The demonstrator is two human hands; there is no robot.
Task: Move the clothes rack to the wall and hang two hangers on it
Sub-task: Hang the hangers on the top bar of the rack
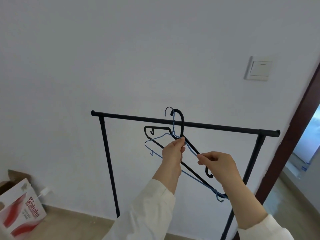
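The clothes rack [185, 124] stands by the wall [121, 58], and the left hand [173, 151] and right hand [216, 163] pinch two hangers [188, 146] under its bar, hooks next needing to go over.

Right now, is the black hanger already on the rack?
Cannot tell: black hanger hook crosses the rack bar, but both hands, left and right, grip it.

Both hands [173, 151] pinch two hangers [181, 125] before the black rack [173, 121].

Light switch [259, 68], red-white carton [20, 212], brown doorframe [294, 135].
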